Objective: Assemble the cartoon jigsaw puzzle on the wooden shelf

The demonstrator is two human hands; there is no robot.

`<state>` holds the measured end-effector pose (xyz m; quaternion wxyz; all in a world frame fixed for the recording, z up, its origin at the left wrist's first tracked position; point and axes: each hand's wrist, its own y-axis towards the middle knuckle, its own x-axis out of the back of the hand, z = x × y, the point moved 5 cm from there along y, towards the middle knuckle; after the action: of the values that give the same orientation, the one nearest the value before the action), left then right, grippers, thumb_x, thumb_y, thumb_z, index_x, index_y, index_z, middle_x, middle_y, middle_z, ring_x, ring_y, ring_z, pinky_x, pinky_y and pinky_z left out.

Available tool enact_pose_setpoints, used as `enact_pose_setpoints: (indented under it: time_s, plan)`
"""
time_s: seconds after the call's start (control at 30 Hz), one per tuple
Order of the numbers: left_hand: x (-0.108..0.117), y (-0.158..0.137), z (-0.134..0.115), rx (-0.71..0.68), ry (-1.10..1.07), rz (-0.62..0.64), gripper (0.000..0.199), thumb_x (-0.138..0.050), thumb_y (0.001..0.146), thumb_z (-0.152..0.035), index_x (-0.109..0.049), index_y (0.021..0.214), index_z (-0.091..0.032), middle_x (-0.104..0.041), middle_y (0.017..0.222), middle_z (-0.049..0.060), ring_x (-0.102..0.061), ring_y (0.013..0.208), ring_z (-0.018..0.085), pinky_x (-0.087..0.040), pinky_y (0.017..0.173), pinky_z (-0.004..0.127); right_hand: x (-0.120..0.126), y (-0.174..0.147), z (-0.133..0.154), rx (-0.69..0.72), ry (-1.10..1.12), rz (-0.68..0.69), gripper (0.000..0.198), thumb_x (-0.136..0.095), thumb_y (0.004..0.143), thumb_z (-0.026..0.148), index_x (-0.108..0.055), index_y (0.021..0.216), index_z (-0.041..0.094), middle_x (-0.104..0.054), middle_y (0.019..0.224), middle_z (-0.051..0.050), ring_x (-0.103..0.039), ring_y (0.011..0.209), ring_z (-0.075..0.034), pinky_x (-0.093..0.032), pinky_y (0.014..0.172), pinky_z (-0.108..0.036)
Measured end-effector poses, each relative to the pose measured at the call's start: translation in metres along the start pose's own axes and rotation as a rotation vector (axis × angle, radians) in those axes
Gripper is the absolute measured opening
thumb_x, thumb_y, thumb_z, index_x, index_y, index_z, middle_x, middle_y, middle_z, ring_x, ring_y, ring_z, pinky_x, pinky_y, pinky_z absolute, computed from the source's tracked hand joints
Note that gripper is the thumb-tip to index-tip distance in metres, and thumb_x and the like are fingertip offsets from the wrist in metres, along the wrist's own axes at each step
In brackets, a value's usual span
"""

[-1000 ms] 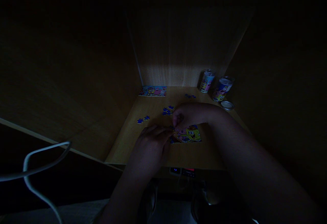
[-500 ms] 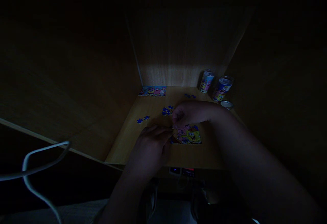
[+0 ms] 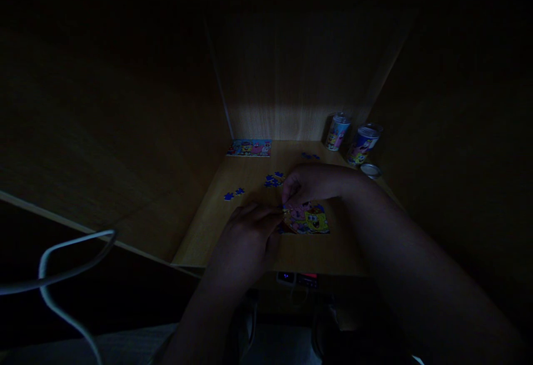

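Note:
The scene is very dark. A partly assembled cartoon jigsaw puzzle (image 3: 308, 219) lies on the wooden desk (image 3: 250, 243) in front of me. My left hand (image 3: 250, 231) rests at the puzzle's left edge, fingertips touching it. My right hand (image 3: 312, 184) hovers over the puzzle's upper left corner, fingers pinched together at the same spot. Whether a piece sits between the fingers is too dark to tell. Loose blue puzzle pieces (image 3: 272, 180) lie just beyond my hands, with two more pieces (image 3: 233, 194) to the left.
A finished cartoon picture card (image 3: 249, 148) lies at the back left of the desk. Two printed tins (image 3: 337, 131) (image 3: 363, 144) stand at the back right, with a round lid (image 3: 370, 170) beside them. Wooden walls enclose the desk. A white cable (image 3: 54, 265) loops at lower left.
My right hand has shifted slightly right and forward over the puzzle's corner. My left hand stays at the puzzle's left edge.

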<state>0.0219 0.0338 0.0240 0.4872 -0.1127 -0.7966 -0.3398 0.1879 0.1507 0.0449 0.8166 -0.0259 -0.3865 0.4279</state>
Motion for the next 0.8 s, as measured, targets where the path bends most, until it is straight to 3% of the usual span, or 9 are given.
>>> enact_pose_setpoints:
  time_s: [0.13,0.37,0.8]
  plan:
    - [-0.0007,-0.0001,0.0004,-0.004,0.007,-0.012,0.034,-0.066,0.095,-0.005,-0.082,0.120,-0.021,-0.084,0.121,0.008,-0.076,0.108,0.030,-0.063,0.098,0.054,0.0005,0.0001,0.0018,-0.002,-0.041,-0.022,0.005,-0.087,0.087,0.028,-0.086,0.091,0.025,-0.085,0.092,-0.002,-0.076,0.078,-0.019,-0.060,0.084,-0.036]
    - [-0.0012,0.0008,0.0012,0.001,-0.005,0.002,0.033,-0.067,0.096,-0.005,-0.082,0.120,-0.021,-0.084,0.122,0.007,-0.076,0.108,0.029,-0.062,0.099,0.053,-0.0013,0.0008,0.0027,-0.011,-0.092,0.008,0.012,-0.080,0.088,0.024,-0.085,0.099,0.022,-0.084,0.089,-0.001,-0.076,0.078,-0.018,-0.055,0.072,-0.027]
    - [-0.0001,0.0010,-0.0001,-0.007,-0.013,-0.005,0.036,-0.064,0.095,-0.005,-0.082,0.122,-0.021,-0.084,0.123,0.007,-0.075,0.110,0.029,-0.062,0.100,0.053,0.0004,-0.0003,0.0037,0.002,-0.156,-0.009,0.014,-0.082,0.089,0.034,-0.086,0.095,0.022,-0.085,0.091,-0.002,-0.075,0.080,-0.018,-0.051,0.071,-0.026]
